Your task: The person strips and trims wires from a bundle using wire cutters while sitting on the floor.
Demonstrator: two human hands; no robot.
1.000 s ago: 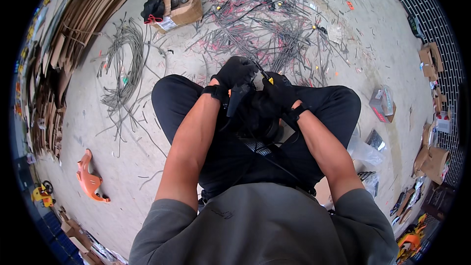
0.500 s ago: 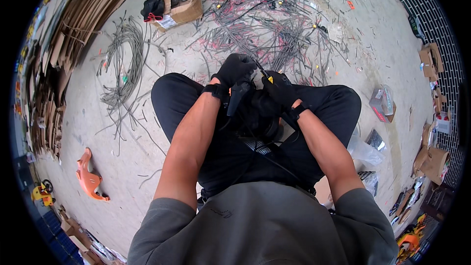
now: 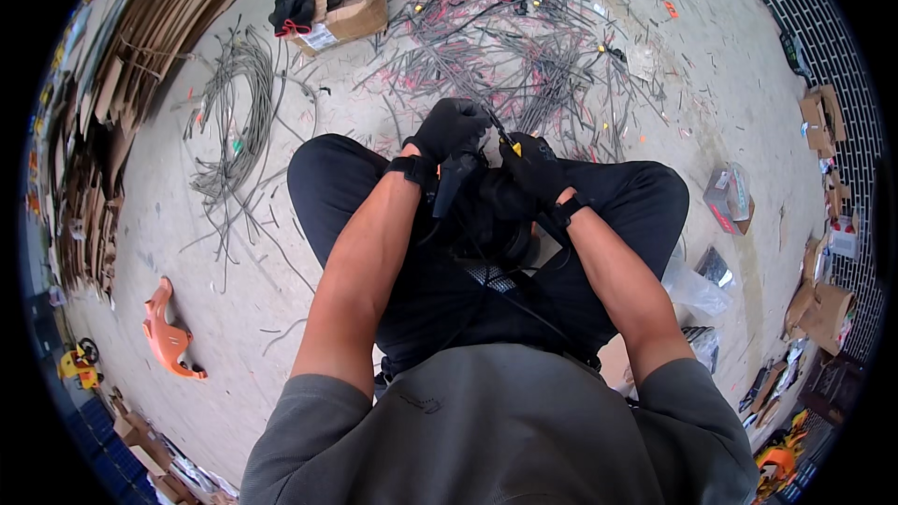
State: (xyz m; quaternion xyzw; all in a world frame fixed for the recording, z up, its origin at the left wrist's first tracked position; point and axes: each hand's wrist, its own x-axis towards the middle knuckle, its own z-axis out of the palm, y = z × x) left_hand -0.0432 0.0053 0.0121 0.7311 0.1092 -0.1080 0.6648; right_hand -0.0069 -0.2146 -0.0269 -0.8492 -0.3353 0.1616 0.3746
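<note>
Above my crossed legs, both hands wear black gloves and work close together. My left hand (image 3: pixel 451 131) is closed, its fingers curled near the upper end of a slim dark piece; what it grips is hidden by the glove. Closed around a slim black-and-yellow hand tool (image 3: pixel 514 146), my right hand (image 3: pixel 535 173) is just to the right. The tool's dark, narrow part slants up and left toward the left fingertips. Its exact kind is too small to tell. Black cords (image 3: pixel 524 304) hang across my lap below the hands.
Grey and pink cable scraps (image 3: pixel 505 47) cover the floor ahead. A coil of grey cable (image 3: pixel 234 122) and an orange plastic part (image 3: pixel 166 332) lie left. An open cardboard box (image 3: pixel 360 14) stands beyond; stacked cardboard (image 3: pixel 103 122) lines the left. Clear plastic bags (image 3: pixel 697 288) lie right.
The hands hold nearly the same pose, with the dark tool part between them slightly shifted. The whole view has tilted very slightly.
</note>
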